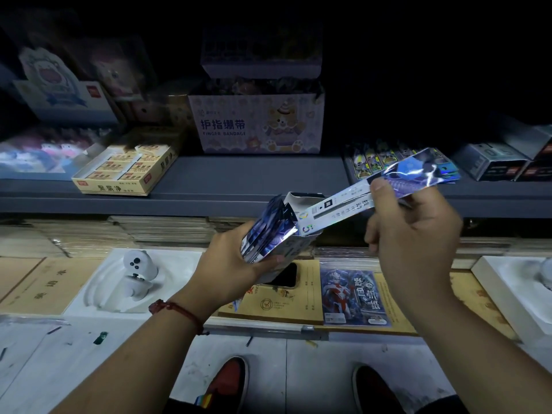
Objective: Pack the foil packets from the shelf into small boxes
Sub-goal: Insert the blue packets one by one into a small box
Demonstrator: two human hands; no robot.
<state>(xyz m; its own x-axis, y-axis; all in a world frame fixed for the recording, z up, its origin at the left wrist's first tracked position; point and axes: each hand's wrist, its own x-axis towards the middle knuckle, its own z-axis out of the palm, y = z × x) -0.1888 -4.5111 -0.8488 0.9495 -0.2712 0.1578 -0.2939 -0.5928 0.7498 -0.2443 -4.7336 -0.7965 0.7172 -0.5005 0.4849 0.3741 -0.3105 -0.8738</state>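
My left hand (236, 258) grips a small white box (294, 222) with its top flaps open, along with several shiny blue foil packets (270, 231) fanned out against the box's left side. My right hand (415, 234) pinches one long foil packet (385, 186) between thumb and fingers. That packet slants down to the left, and its lower end sits at the box's open mouth. More foil packets (379, 159) stand in a row on the grey shelf (254, 177) behind my right hand.
On the shelf stand a yellow eraser box (125, 171), a "Finger Bandage" carton (257, 124) and dark boxes (501, 162) at right. Below lie brown notebooks (35, 282), a white foam tray (98, 291) holding a white controller (139, 270), a phone (283, 274) and a card pack (354, 297).
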